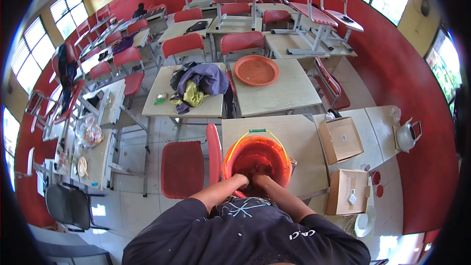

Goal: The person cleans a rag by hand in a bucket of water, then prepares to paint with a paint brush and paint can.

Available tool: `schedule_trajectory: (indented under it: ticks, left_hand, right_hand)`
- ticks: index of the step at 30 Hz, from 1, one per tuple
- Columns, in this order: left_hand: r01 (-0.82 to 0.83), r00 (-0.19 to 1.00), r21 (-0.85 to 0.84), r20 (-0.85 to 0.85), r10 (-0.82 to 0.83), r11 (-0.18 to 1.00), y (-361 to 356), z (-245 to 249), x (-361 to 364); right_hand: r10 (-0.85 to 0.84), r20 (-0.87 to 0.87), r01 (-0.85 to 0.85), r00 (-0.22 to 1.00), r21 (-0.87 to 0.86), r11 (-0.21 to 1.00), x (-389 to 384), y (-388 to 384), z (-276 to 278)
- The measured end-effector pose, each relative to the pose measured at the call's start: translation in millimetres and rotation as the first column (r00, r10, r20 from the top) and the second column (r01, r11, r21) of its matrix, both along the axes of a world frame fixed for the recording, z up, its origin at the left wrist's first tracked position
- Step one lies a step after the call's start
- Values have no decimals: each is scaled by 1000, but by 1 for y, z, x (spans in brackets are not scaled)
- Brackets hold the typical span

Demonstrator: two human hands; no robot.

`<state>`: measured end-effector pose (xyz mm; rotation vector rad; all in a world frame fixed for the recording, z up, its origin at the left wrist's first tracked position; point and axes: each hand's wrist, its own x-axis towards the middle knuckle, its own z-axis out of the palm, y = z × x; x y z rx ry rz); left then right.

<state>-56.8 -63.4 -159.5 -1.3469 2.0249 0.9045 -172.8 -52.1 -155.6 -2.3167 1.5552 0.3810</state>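
Observation:
An orange bucket (276, 153) with a yellow handle and a green grip stands on the desk (304, 142) right in front of me. Both of my forearms reach down into it. My left hand (241, 180) is inside near the front wall, and my right hand (261, 180) is close beside it. The fingers of both hands are hidden in the dark contents at the bottom, which I cannot make out. A dark flat item (293, 163) pokes out from behind the bucket's right side.
A red chair (182, 169) stands left of the bucket. Cardboard boxes (342, 140) and a kettle (406, 136) are to the right. Ahead, a shallow orange basin (256, 70) and a heap of purple cloth (208, 79) lie on desks. Chairs are stacked on desks farther back.

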Motion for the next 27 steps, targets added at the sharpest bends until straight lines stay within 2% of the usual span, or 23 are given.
schedule_trajectory:
  ticks: [1,2,4,5,6,7,8,9,10,11,12,13,14,15,16,17,19,22,24,25,27]
  left_hand:
    - [11,1000,-5,2,-10,1000,0,-7,1]
    - [24,1000,-13,-3,-24,1000,0,-16,3]
    - [52,996,-77,-70,-57,996,0,-30,13]
    - [34,992,-123,-115,-49,992,1,-34,20]
    - [-97,985,-145,-153,75,985,6,-16,22]
    - [-155,976,-97,-166,138,983,5,38,18]
    - [-252,864,-281,-496,84,926,2,11,25]
    - [-394,714,-252,-689,122,884,6,50,27]
    - [-474,556,-152,-815,161,867,7,76,29]
    - [-552,528,-200,-835,154,809,6,105,29]
    - [-591,465,-86,-849,251,802,9,131,28]
    - [-587,363,-98,-919,153,804,5,135,32]
    - [-579,271,-22,-948,167,815,7,168,33]
    - [-561,289,34,-928,234,827,9,199,35]
    - [-551,242,128,-921,304,825,12,221,36]
    - [-542,196,222,-904,379,811,13,240,35]
    - [-529,170,196,-929,329,826,15,274,28]
    - [-552,181,126,-947,266,825,17,308,20]
    - [-562,193,103,-948,251,821,14,324,17]
    - [-560,193,105,-948,252,822,12,326,17]
    - [-569,165,49,-971,172,821,11,318,18]
  right_hand:
    - [-5,37,8,999,-97,995,-2,1,-24]
    - [-70,23,71,997,-63,995,-3,-1,-37]
    - [-8,-21,11,1000,184,983,-10,-23,-27]
    - [29,-32,-18,999,308,951,-11,-38,-17]
    - [52,72,-64,996,161,985,-17,-20,45]
    - [-65,184,12,981,277,961,-29,-37,-46]
    - [-103,201,49,974,256,965,-34,-30,21]
    - [-74,283,38,956,133,990,-40,-25,69]
    - [-77,400,88,913,-9,996,-49,-21,92]
    - [-58,588,74,807,-3,997,-58,-21,117]
    - [-190,699,180,690,88,980,-60,-5,147]
    - [-276,791,293,546,128,947,-63,-8,183]
    - [-187,806,278,561,29,960,-67,-3,212]
    - [-92,809,257,581,-75,963,-70,2,239]
    - [-128,860,270,493,-12,963,-69,8,266]
    - [-81,884,267,460,-50,962,-69,9,287]
    - [4,921,247,389,-109,963,-67,15,317]
    - [104,918,298,382,-229,927,-64,14,334]
    - [155,902,316,403,-297,901,-61,11,345]
    - [112,895,331,433,-273,903,-59,12,348]
    - [127,927,368,354,-263,892,-53,13,335]
